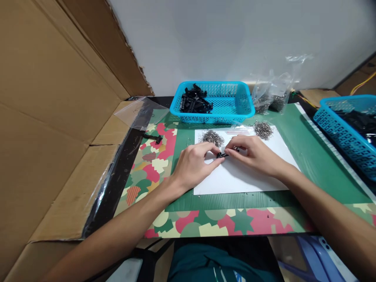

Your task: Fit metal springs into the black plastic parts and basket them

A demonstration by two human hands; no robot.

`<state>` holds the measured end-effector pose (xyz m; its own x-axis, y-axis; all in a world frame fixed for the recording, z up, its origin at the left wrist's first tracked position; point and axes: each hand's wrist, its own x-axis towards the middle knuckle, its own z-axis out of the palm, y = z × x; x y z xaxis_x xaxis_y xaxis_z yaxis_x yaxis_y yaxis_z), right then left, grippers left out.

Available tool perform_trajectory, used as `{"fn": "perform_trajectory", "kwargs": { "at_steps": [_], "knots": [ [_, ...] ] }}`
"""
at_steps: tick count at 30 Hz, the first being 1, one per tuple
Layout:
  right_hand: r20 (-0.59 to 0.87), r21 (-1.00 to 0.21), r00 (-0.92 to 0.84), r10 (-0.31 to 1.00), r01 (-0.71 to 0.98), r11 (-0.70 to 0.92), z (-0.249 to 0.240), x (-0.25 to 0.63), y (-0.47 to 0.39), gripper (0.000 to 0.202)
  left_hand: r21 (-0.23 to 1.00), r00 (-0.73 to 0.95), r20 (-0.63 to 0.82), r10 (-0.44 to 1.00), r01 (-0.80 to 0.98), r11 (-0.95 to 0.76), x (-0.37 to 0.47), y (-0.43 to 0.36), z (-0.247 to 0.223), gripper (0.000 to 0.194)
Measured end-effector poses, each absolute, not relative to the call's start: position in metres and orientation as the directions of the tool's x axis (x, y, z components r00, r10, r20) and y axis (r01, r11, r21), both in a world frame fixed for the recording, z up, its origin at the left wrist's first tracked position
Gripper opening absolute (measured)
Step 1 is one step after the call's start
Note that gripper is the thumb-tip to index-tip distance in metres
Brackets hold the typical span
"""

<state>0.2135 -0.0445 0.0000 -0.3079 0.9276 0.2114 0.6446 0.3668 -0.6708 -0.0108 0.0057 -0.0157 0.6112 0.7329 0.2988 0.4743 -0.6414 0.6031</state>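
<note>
Two hands, the left (197, 164) and the right (253, 153), pinch one small black piece (222, 155) between their fingers, over the white paper (245, 178), nearer its far edge than its near edge.

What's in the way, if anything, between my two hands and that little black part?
Nothing visible: the left hand and right hand both pinch the black part over the white sheet. The metal piles lie beyond it.

Has a sheet (246, 180) on the mat (314, 156), two piles (212, 138) along its far edge, a basket (227, 118) behind, parts (194, 102) in its left half, bags (272, 96) to its right; farther right, another basket (346, 135).
</note>
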Motion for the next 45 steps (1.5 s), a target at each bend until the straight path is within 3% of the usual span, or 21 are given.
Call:
{"fn": "perform_trajectory", "kwargs": {
  "at_steps": [16,28,45],
  "knots": [
    [0.223,-0.604,-0.321,0.921,0.696,0.389,-0.0044,0.2108,-0.0406,0.019,0.590,0.599,0.296,0.744,0.498,-0.635,-0.0125,0.0073,-0.0138,0.012],
    [0.187,-0.663,-0.295,0.937,0.666,0.342,-0.0018,0.2111,-0.0410,0.021,0.586,0.608,0.330,0.722,0.467,-0.662,-0.0120,0.0079,-0.0132,0.013],
    [0.190,-0.636,-0.303,0.934,0.687,0.352,-0.0009,0.2108,-0.0427,0.019,0.589,0.631,0.326,0.704,0.447,-0.673,-0.0132,0.0076,-0.0135,0.012]
  ]
}}
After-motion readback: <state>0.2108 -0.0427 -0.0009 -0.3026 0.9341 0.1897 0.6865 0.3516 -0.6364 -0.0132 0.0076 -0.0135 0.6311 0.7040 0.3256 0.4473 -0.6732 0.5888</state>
